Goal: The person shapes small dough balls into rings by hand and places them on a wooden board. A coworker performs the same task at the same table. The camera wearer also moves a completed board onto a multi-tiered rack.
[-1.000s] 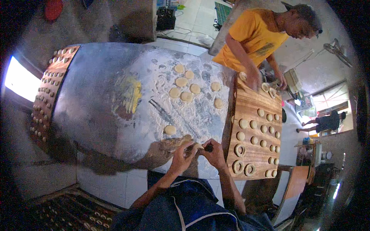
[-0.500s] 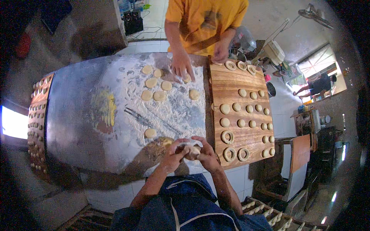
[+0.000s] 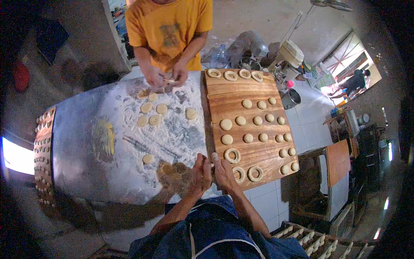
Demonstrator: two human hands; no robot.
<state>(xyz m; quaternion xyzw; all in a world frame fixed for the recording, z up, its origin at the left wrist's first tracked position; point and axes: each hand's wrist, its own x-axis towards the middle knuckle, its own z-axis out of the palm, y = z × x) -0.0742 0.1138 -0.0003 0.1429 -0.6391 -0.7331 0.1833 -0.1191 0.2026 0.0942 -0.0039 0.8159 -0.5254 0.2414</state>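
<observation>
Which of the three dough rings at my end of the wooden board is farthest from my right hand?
The lower-right ring; the lower-left ring and the upper-left ring both sit closer to your right hand.

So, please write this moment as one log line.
left hand, right hand: dough between them, mostly hidden; nearby: dough rings, dough rounds on wooden board

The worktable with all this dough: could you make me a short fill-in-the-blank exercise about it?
The left hand is ____ than the right hand from the nearby wooden board.
Along that board's far edge, the dough rings number ____.
The smear on the worktable is coloured ____.

Missing words: farther; four; yellow.
</observation>
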